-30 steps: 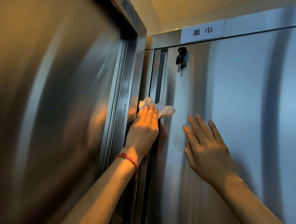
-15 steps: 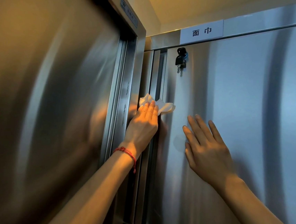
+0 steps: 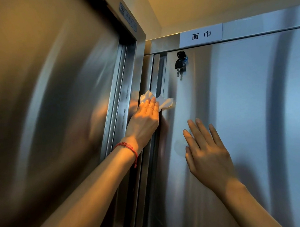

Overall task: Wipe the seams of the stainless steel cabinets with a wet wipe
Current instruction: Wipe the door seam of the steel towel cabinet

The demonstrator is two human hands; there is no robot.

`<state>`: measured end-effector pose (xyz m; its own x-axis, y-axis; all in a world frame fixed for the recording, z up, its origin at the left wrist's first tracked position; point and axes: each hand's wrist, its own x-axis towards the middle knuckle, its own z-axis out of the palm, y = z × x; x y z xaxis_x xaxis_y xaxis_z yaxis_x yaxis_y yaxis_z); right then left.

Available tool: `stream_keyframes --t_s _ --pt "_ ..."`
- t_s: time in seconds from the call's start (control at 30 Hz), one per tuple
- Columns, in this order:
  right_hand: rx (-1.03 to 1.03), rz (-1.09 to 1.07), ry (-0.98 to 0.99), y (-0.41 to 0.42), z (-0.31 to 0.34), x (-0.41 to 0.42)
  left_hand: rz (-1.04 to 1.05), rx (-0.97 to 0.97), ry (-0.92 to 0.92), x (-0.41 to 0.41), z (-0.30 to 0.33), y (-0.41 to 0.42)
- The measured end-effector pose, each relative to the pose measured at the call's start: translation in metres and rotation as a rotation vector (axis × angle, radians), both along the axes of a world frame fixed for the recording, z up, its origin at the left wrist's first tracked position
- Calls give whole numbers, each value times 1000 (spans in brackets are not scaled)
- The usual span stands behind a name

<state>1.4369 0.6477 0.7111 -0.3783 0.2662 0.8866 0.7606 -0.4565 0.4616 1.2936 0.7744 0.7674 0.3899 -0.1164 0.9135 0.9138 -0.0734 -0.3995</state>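
Two stainless steel cabinets meet in a corner, with a vertical seam (image 3: pixel 157 76) between the left cabinet's frame and the right cabinet door (image 3: pixel 238 123). My left hand (image 3: pixel 145 119) presses a crumpled white wet wipe (image 3: pixel 164 102) flat against that seam with straight fingers. The wipe sticks out above and to the right of the fingertips. My right hand (image 3: pixel 207 153) lies flat with spread fingers on the right cabinet door, a little lower than the left hand.
A black key (image 3: pixel 180 63) hangs from the lock near the top left of the right door. A white label (image 3: pixel 201 34) sits on the rail above it. The left cabinet door (image 3: pixel 53 104) fills the left side. The ceiling is close overhead.
My left hand with the wipe has slid slightly upward along the seam. The right hand has stayed in place on the door.
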Motion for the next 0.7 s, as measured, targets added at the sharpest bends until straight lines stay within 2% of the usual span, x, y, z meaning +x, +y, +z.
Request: stream_keyframes --t_s 0.17,0.33,0.43,0.5,0.57,0.7 --pt "12 2 -13 0 0 1 -48 -57 8 0 -4 -2" --pt "2 -3 -13 0 0 1 -33 -41 61 -1 -1 -4" --pt "-1 -11 -18 0 0 1 -14 21 11 0 9 -5" --pt "-2 -14 -16 -1 0 1 -50 -84 27 2 9 -3" --pt "-5 -20 -17 -1 0 1 -85 -20 -2 2 5 -1" --pt "-8 -28 -28 0 -1 3 -106 -97 24 1 -1 -1"
